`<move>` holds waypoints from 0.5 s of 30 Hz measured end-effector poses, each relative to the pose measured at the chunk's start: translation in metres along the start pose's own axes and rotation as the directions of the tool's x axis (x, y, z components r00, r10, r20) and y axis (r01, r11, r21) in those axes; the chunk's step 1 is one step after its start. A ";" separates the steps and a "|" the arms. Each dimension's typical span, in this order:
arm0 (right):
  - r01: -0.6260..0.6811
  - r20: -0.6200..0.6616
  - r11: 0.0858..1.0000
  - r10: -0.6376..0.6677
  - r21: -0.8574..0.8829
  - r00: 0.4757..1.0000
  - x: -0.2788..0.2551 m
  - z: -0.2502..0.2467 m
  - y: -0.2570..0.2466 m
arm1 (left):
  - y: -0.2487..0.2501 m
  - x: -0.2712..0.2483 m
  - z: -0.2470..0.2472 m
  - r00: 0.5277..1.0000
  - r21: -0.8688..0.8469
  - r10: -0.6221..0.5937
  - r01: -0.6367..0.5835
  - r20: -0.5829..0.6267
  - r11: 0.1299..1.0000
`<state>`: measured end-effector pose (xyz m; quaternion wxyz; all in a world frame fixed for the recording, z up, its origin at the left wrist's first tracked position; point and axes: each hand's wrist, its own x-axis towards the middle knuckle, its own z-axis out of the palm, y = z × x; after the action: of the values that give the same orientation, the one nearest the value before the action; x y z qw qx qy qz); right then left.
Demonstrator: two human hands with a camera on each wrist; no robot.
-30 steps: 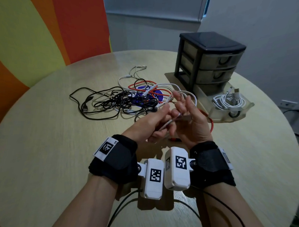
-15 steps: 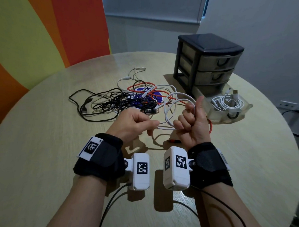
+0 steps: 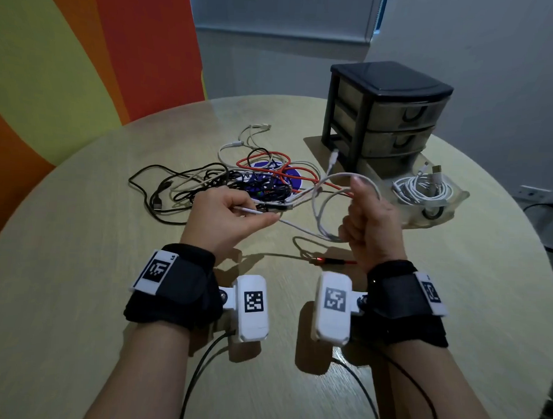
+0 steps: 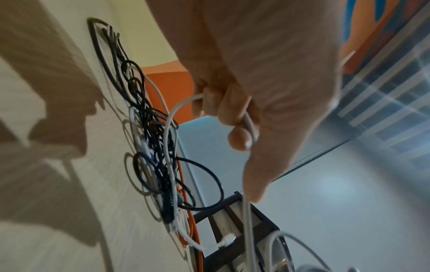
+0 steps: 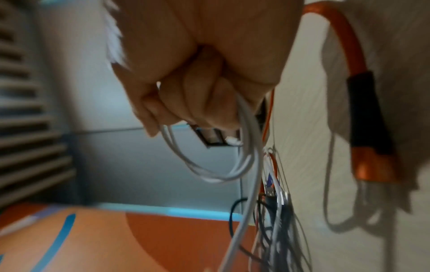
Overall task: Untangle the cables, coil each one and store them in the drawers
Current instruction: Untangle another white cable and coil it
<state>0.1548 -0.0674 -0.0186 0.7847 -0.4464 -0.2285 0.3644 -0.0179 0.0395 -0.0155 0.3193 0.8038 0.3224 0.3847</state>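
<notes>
My right hand (image 3: 365,219) is curled into a fist round loops of a white cable (image 3: 321,205), thumb up; the right wrist view shows the loops (image 5: 223,165) hanging from its fingers. My left hand (image 3: 233,217) pinches the same white cable (image 4: 249,125) further along, and the strand runs taut between the hands. Behind them lies a tangle of black, white and red cables (image 3: 238,185) on the round table (image 3: 75,295). The black drawer unit (image 3: 387,119) stands at the back right. Its bottom drawer (image 3: 452,210) is pulled out with a coiled white cable (image 3: 421,190) in it.
A red cable's plug (image 3: 330,261) lies on the table just in front of my right hand, also seen in the right wrist view (image 5: 370,128). A wall socket with a black lead (image 3: 551,202) shows beyond the table's right edge. A coloured wall stands at the left.
My hands have drawn apart: the left moved left along the white cable, pulling it taut. The right closed into a fist with loops of the cable round it.
</notes>
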 end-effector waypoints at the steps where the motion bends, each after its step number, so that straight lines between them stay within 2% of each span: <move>1: 0.020 0.019 0.996 -0.019 -0.085 1.000 -0.001 0.002 0.002 | 0.002 0.000 0.001 1.000 -0.007 -0.008 0.008 -0.011 1.000; 3: 0.043 0.034 0.974 -0.036 -0.221 0.999 -0.002 0.006 0.004 | 0.005 0.001 0.002 0.999 0.016 -0.002 0.002 -0.034 1.000; 7: 0.092 0.083 0.892 -0.062 -0.443 0.995 -0.008 0.014 0.004 | 0.012 0.003 0.008 1.000 0.223 0.011 -0.007 -0.015 0.975; 11: 0.157 0.204 0.736 -0.026 -0.658 0.979 -0.011 0.020 -0.013 | 0.034 0.012 0.005 0.986 0.438 0.015 -0.087 0.166 0.895; 15: 0.228 0.275 0.512 0.016 -0.828 0.961 -0.007 0.023 -0.032 | 0.053 0.022 -0.003 0.933 0.564 0.039 -0.249 0.357 0.788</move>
<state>0.1465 -0.0712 0.0204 0.4505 -0.7092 -0.5004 0.2089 0.0049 0.0264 0.0357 0.0664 0.9378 0.3069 0.1480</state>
